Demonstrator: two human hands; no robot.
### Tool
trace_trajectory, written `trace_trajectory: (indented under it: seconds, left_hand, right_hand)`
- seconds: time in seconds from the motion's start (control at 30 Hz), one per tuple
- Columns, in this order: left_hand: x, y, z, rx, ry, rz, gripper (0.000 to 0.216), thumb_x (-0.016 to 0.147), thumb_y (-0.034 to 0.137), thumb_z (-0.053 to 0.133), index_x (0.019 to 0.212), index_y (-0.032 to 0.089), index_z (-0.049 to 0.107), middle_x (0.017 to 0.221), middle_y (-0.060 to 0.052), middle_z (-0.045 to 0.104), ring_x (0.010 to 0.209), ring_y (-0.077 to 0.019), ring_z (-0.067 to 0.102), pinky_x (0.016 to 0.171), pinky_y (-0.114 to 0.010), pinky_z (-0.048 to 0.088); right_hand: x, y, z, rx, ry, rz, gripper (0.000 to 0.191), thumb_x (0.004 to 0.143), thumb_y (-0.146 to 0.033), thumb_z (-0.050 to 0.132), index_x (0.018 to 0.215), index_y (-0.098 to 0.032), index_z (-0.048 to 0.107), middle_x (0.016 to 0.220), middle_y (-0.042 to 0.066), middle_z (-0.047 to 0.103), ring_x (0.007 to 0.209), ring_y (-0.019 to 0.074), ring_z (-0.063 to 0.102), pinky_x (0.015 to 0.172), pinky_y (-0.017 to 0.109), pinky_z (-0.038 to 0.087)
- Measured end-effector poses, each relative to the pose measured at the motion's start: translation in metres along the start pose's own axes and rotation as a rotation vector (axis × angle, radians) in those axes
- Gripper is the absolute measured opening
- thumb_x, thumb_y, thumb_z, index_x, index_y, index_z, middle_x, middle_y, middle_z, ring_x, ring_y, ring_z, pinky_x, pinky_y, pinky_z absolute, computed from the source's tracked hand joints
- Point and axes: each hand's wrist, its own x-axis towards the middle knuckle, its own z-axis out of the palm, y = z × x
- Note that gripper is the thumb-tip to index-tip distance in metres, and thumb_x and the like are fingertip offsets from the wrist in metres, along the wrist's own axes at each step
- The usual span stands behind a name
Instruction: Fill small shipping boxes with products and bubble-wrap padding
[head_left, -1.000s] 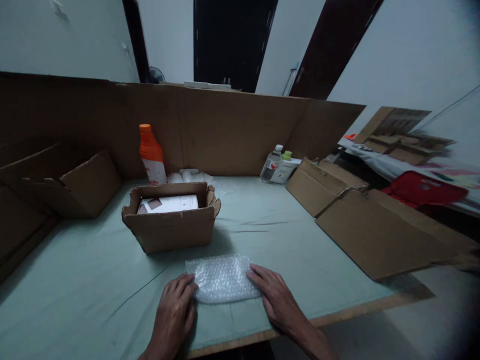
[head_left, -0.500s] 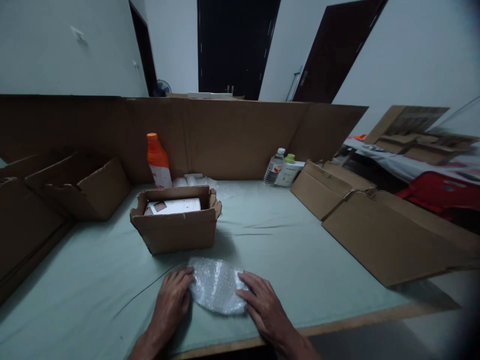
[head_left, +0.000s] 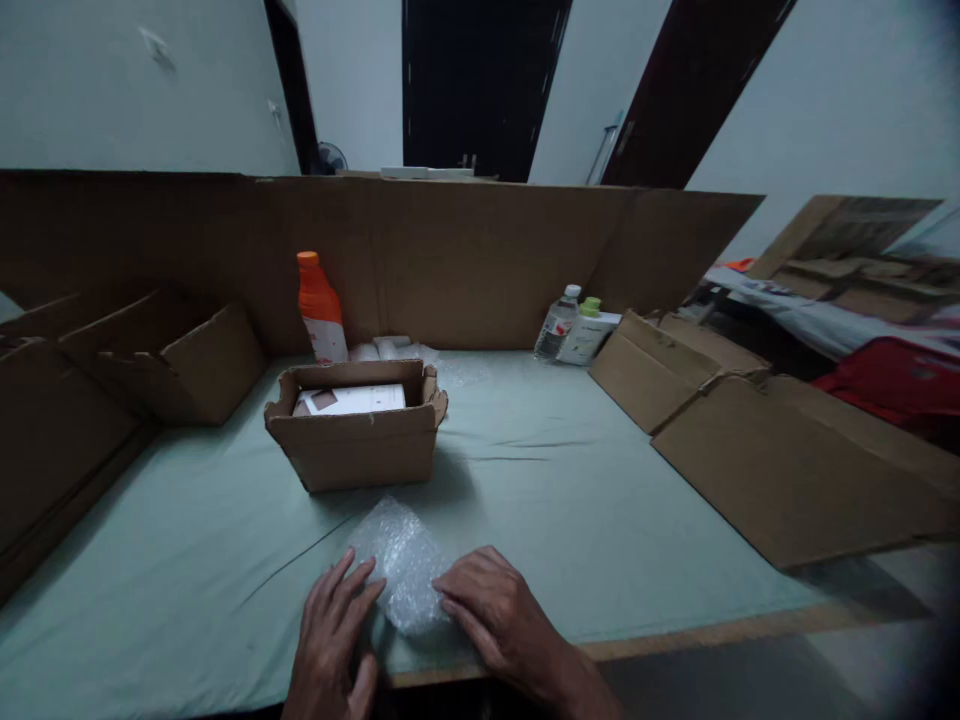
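A piece of bubble wrap (head_left: 405, 560), folded or wrapped into a flat packet, lies at a slant near the table's front edge. Whether anything is inside it I cannot tell. My left hand (head_left: 334, 625) rests at its left side with the fingers spread, the fingertips on or just beside the plastic. On the right, my right hand (head_left: 499, 610) pinches the packet's right edge between thumb and fingers. Just beyond the packet stands an open cardboard box (head_left: 367, 455) with a white printed box (head_left: 367, 398) inside.
An orange bottle (head_left: 321, 305), a clear bottle (head_left: 559, 325) and a white container with a green cap (head_left: 587, 335) stand along the cardboard back wall (head_left: 480, 265). More bubble wrap (head_left: 461, 370) lies behind the box. Cardboard boxes line the left (head_left: 214, 370) and right (head_left: 787, 470) sides.
The bubble wrap has turned and shifted left. My left hand has loosened and spread its fingers, while my right hand has moved left and closed on the packet's edge.
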Motion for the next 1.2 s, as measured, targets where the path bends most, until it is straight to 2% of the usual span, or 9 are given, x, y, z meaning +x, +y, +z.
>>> trace_trajectory:
  seconds: [0.07,0.13,0.23,0.4,0.6,0.7,0.87,1.07,1.2]
  left_hand:
    - [-0.005,0.009,-0.003,-0.057,-0.011,0.011,0.064,0.079,0.010,0.051,0.142,0.020,0.046,0.141,-0.014,0.058,0.140,-0.0336,0.043,0.108,-0.055,0.045]
    - [-0.006,0.018,-0.003,-0.168,-0.011,-0.005,0.063,0.082,0.015,0.054,0.144,0.019,0.042,0.136,-0.014,0.062,0.132,-0.0303,0.054,0.103,-0.047,0.051]
    - [-0.001,0.028,0.003,-0.299,0.045,-0.128,0.054,0.087,0.016,0.055,0.140,0.023,0.045,0.121,-0.010,0.070,0.110,-0.0230,0.068,0.089,-0.035,0.059]
    - [0.009,0.032,0.014,-0.358,0.155,-0.264,0.038,0.091,0.015,0.055,0.128,0.025,0.057,0.095,-0.004,0.074,0.084,-0.0175,0.071,0.073,-0.028,0.061]
    - [0.011,0.027,0.018,-0.406,0.142,-0.295,0.038,0.089,0.024,0.063,0.126,0.022,0.059,0.101,-0.007,0.072,0.089,-0.0198,0.070,0.077,-0.031,0.061]
    - [0.011,0.027,0.020,-0.422,0.130,-0.339,0.035,0.090,0.022,0.060,0.125,0.022,0.060,0.098,-0.006,0.071,0.086,-0.0188,0.069,0.075,-0.032,0.061]
    - [0.015,0.031,0.020,-0.389,0.116,-0.390,0.033,0.090,0.017,0.055,0.122,0.022,0.062,0.093,-0.005,0.070,0.083,-0.0193,0.067,0.074,-0.034,0.059]
    - [0.016,0.033,0.015,-0.361,0.131,-0.373,0.031,0.088,0.014,0.053,0.117,0.020,0.063,0.091,-0.005,0.069,0.082,-0.0192,0.066,0.072,-0.033,0.058]
    - [0.016,0.033,0.014,-0.357,0.135,-0.356,0.029,0.089,0.019,0.058,0.117,0.021,0.062,0.090,-0.005,0.068,0.080,-0.0183,0.065,0.070,-0.032,0.058]
  right_hand:
    - [0.010,0.001,0.009,-0.005,-0.088,0.012,0.015,0.095,-0.017,0.058,0.106,-0.020,0.068,0.091,0.004,0.074,0.084,0.0198,0.063,0.081,0.034,0.043]
    - [0.018,0.001,0.018,-0.001,-0.191,0.029,0.017,0.093,-0.016,0.061,0.107,-0.022,0.069,0.094,0.003,0.075,0.086,0.0197,0.063,0.083,0.034,0.043]
    - [0.024,0.001,0.028,0.007,-0.266,0.065,0.016,0.093,-0.017,0.062,0.105,-0.022,0.071,0.097,0.002,0.076,0.089,0.0200,0.064,0.085,0.034,0.043]
    - [0.019,0.005,0.035,0.029,-0.175,0.110,0.016,0.092,-0.015,0.062,0.104,-0.020,0.072,0.095,0.004,0.076,0.086,0.0195,0.064,0.084,0.033,0.044]
    - [0.016,0.015,0.047,0.072,-0.019,0.101,0.017,0.094,-0.018,0.058,0.102,-0.019,0.073,0.091,0.005,0.076,0.083,0.0191,0.065,0.079,0.032,0.046]
    - [0.021,0.014,0.051,0.099,0.034,0.096,0.017,0.096,-0.020,0.056,0.100,-0.019,0.073,0.089,0.005,0.076,0.081,0.0188,0.065,0.078,0.032,0.046]
    - [0.024,0.012,0.043,0.128,0.028,0.095,0.017,0.096,-0.021,0.056,0.100,-0.019,0.073,0.089,0.006,0.076,0.082,0.0194,0.066,0.077,0.033,0.048]
    - [0.011,0.020,0.027,0.132,0.047,0.148,0.016,0.096,-0.025,0.058,0.102,-0.019,0.072,0.091,0.006,0.076,0.085,0.0208,0.067,0.079,0.034,0.050]
    - [0.013,0.020,0.031,0.142,0.039,0.122,0.015,0.095,-0.021,0.058,0.102,-0.020,0.072,0.091,0.006,0.076,0.085,0.0202,0.068,0.079,0.034,0.050]
